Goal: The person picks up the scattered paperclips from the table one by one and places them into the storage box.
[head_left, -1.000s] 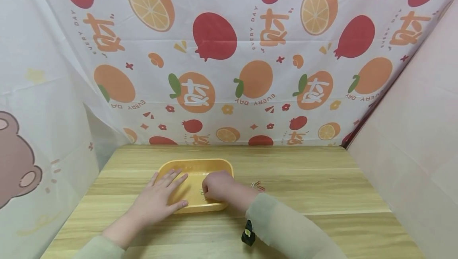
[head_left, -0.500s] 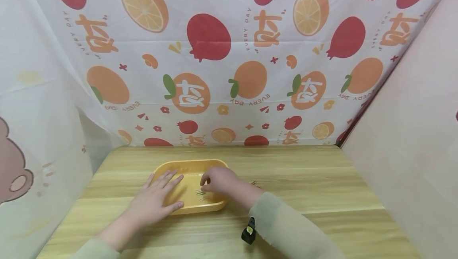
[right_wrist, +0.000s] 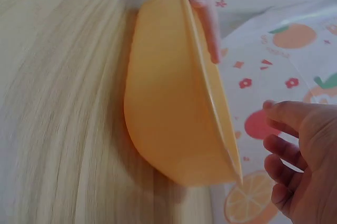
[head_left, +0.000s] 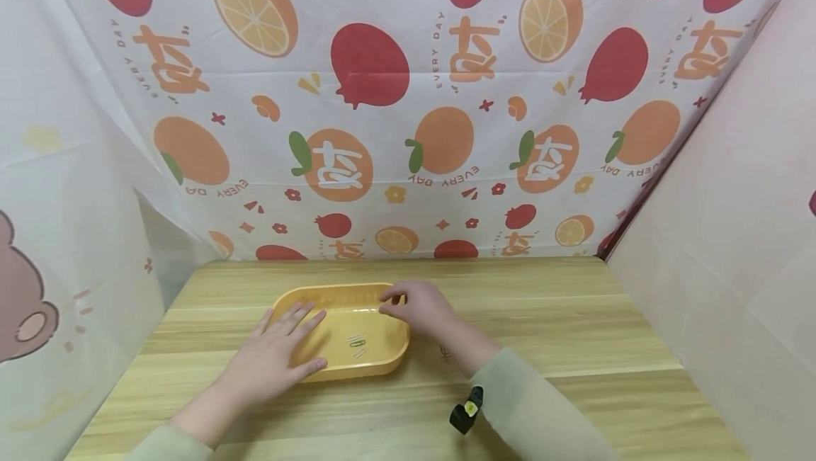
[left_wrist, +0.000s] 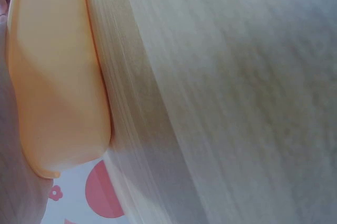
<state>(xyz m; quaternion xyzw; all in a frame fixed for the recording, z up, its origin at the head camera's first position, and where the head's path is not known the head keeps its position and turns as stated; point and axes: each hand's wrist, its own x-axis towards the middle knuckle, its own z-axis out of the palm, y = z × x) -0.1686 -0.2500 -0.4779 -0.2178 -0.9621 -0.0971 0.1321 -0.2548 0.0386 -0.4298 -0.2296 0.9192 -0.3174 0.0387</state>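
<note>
A yellow plastic basket [head_left: 347, 371] sits on the table, with several paper clips [head_left: 357, 343], one of them green, on its floor. My left hand [head_left: 274, 351] rests with spread fingers over its left side, thumb across the near rim; the right wrist view also shows fingers of that hand along the rim. Over the right rim hovers my right hand [head_left: 423, 309], its fingers loosely bent. In the right wrist view nothing shows between its thumb and fingers. Reddish paper clips [head_left: 444, 353] lie on the table by the right forearm, which partly hides them.
The wooden table [head_left: 542, 326] extends to both sides of the basket. A fruit-print cloth [head_left: 440, 199] hangs behind it, and pale cloths [head_left: 733, 234] close off the sides. A black strap piece [head_left: 467, 410] hangs at the right sleeve.
My right hand has risen from the basket's floor and moved right to its rim, uncovering the clips inside. My left hand stays at the basket. The view has shifted slightly.
</note>
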